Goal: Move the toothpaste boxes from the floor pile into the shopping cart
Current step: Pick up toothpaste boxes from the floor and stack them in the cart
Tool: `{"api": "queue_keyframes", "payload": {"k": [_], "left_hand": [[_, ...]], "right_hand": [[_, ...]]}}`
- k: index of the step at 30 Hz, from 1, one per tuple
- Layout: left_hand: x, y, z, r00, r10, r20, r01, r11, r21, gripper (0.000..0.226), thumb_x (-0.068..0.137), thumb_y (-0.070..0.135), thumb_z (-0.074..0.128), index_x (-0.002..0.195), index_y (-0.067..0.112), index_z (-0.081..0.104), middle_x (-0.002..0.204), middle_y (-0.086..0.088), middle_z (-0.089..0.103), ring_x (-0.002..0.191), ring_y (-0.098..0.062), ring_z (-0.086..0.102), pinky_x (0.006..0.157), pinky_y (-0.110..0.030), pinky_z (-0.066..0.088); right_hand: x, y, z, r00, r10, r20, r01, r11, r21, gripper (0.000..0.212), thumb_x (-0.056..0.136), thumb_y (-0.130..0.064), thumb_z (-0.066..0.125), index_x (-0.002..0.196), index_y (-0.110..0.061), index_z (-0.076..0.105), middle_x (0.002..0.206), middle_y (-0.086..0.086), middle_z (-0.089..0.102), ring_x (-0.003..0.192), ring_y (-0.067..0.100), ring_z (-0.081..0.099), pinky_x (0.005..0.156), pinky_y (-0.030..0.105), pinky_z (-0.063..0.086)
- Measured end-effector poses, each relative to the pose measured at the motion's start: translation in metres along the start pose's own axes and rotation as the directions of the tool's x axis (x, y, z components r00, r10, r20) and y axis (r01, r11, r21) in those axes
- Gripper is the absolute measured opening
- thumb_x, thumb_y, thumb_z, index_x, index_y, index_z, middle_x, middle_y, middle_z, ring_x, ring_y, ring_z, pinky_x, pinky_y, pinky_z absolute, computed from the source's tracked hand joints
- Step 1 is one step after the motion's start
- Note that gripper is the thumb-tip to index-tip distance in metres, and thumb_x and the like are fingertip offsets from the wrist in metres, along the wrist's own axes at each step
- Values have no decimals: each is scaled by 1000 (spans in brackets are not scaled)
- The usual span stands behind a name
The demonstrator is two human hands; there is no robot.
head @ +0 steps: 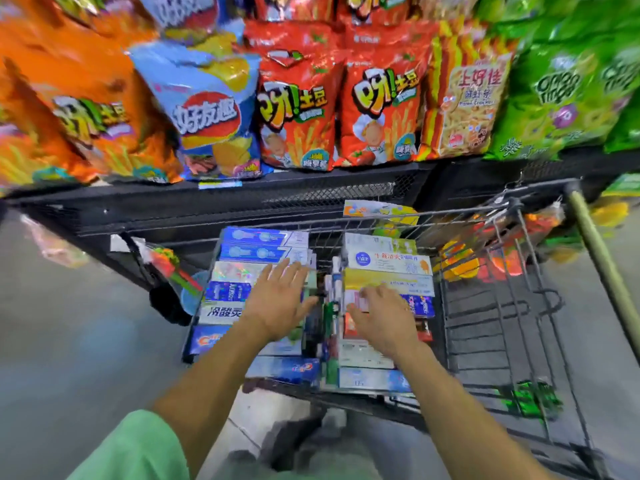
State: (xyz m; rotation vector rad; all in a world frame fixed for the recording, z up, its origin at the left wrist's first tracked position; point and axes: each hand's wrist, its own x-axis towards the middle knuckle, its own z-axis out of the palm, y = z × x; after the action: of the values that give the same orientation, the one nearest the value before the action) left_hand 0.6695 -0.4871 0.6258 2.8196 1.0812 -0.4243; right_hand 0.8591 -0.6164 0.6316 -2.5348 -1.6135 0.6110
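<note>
We judge this the settling step: toothpaste boxes point(249, 271) fill the shopping cart point(502, 306) at twelve o'clock; left hand point(277, 303) and right hand point(384, 317) rest on them, fingers spread, holding nothing; next, reach for the floor pile, unseen here

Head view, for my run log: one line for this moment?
hands: both open | left hand: on left stack | right hand: on right stack | toothpaste boxes: in shopping cart

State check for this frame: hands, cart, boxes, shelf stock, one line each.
left hand: open, fingers straight, resting flat on the left stack
right hand: open, lying on the right stack
left stack: toothpaste boxes lying flat in the cart
right stack: boxes lying flat, beside the left stack
shopping cart: right part bare wire
snack bags: upright on shelf
</note>
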Motion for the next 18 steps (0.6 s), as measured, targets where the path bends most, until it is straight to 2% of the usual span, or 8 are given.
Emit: {"api": "queue_keyframes", "payload": {"k": [2, 6, 10, 13, 15, 17, 18], "left_hand": [[-34, -34, -8, 994, -105, -36, 104, 994, -36, 90, 88, 65, -2, 156, 14, 30, 161, -9, 34, 149, -31, 28, 120, -49, 24], [-125, -121, 2, 958, -273, -93, 266, 961, -82, 76, 91, 60, 27, 132, 7, 63, 133, -14, 64, 123, -34, 60, 99, -50, 49], [-239, -219, 24, 880, -455, -137, 438, 888, -139, 73, 91, 58, 31, 130, 7, 65, 129, -13, 67, 118, -34, 64, 95, -50, 53], [-333, -279, 33, 776, -624, -94, 600, 776, -194, 78, 95, 61, 19, 141, 9, 55, 144, -12, 56, 134, -33, 52, 108, -49, 43], [-390, -315, 42, 683, -728, -60, 702, 677, -222, 81, 96, 64, 7, 156, 14, 30, 162, -7, 32, 150, -28, 27, 121, -47, 23], [-444, -344, 53, 584, -811, -39, 784, 576, -231, 90, 89, 67, -8, 160, 17, 16, 167, -3, 19, 154, -25, 14, 124, -44, 11], [-469, -357, 59, 538, -842, -29, 816, 529, -232, 97, 82, 67, -15, 160, 18, 15, 167, -3, 17, 154, -24, 13, 125, -44, 10]], "right_hand": [[5, -44, -11, 990, -142, -19, 139, 984, -111, 48, 99, -54, 45, 127, -17, 54, 125, 8, 54, 117, 31, 50, 95, 42, 42], [7, -158, -11, 930, -365, -46, 342, 903, -260, 56, 93, -60, 40, 131, -21, 55, 127, 8, 57, 117, 33, 54, 94, 44, 44], [-7, -287, 18, 844, -536, -13, 502, 799, -332, 66, 84, -63, 33, 121, -16, 63, 118, 13, 63, 107, 37, 61, 90, 46, 49], [-26, -391, 45, 738, -673, 45, 644, 683, -345, 70, 83, -65, 30, 119, -15, 64, 118, 13, 64, 105, 37, 61, 87, 46, 51], [-44, -460, 63, 663, -746, 66, 722, 613, -321, 67, 86, -64, 33, 123, -16, 63, 122, 10, 64, 110, 36, 59, 91, 45, 49], [-62, -527, 83, 595, -795, 118, 784, 542, -301, 65, 87, -63, 35, 129, -20, 59, 126, 6, 62, 117, 32, 55, 97, 43, 45], [-71, -558, 92, 558, -817, 146, 812, 501, -300, 70, 85, -65, 28, 132, -21, 57, 127, 5, 61, 120, 31, 53, 98, 42, 43]]}}
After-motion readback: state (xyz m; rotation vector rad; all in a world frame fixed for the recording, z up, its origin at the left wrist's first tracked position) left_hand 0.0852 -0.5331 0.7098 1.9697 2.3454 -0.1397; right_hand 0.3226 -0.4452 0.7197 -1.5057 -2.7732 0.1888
